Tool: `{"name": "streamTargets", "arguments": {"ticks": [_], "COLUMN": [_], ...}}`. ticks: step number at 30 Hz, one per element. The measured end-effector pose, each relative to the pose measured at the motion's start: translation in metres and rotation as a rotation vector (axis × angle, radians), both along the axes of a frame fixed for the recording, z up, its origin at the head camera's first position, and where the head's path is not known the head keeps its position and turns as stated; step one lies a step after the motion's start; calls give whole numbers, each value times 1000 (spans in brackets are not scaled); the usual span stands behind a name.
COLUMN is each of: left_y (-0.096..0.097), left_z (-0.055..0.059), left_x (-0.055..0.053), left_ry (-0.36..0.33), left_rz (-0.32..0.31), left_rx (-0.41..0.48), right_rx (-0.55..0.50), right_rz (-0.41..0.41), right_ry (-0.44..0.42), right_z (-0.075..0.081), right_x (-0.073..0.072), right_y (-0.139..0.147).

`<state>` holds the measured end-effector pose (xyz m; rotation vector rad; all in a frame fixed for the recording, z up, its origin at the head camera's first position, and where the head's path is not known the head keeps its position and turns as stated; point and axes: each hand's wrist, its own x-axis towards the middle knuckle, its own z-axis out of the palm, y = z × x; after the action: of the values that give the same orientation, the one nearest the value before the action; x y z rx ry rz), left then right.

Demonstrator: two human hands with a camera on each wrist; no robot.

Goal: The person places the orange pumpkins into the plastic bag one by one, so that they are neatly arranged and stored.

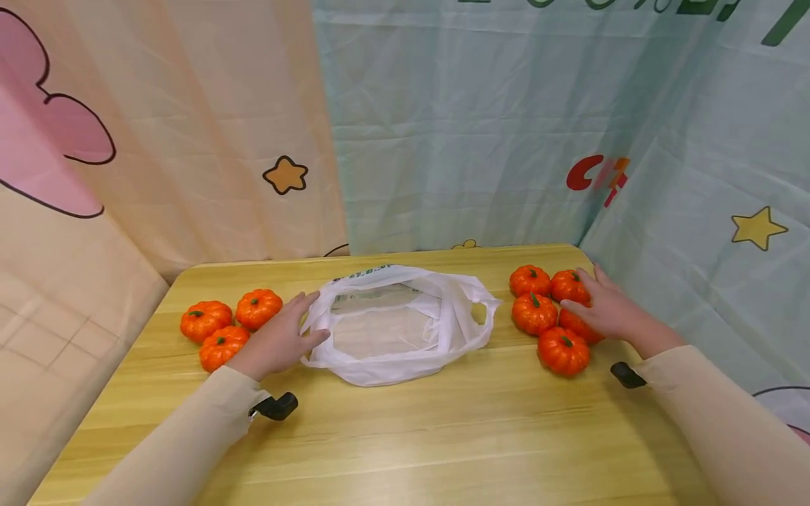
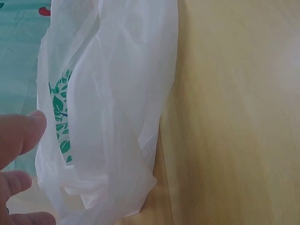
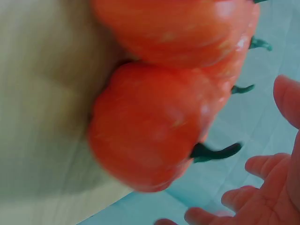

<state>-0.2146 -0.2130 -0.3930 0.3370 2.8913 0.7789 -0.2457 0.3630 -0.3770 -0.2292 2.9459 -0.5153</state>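
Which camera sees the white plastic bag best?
The head view: it shows the white plastic bag nearly whole, lying open. The left wrist view shows just part, close up; the right wrist view shows none.

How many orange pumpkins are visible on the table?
8: three pumpkins left of the white bag, five right of it, some of those partly covered by the right hand. Another hidden there can't be ruled out.

bright orange on 8 pumpkins (image 1: 563, 351), green on their stems (image 3: 218, 152). white with green leaf print (image 2: 59, 110) on the bag (image 1: 380, 372). yellowish wood grain on the table (image 1: 411, 443). plain beige on 2 sleeves (image 1: 171, 443).
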Motion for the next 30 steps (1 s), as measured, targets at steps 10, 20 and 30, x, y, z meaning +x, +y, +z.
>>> {"name": "streamTargets", "arguments": {"ticks": [10, 20, 30], "left_y": [-4, -6, -3], "left_z": [-7, -15, -18], "left_x": [-2, -5, -7], "left_ry": [-13, -44, -26], "left_rz": [-28, -32, -45], "left_rx": [42, 60, 94], "right_rx": [-60, -69, -71], "right_rz": [17, 57, 31], "right_ry": [-9, 37, 41], "right_z": [-13, -27, -35], "right_x": [16, 25, 31], "right_y": [19, 23, 27]}}
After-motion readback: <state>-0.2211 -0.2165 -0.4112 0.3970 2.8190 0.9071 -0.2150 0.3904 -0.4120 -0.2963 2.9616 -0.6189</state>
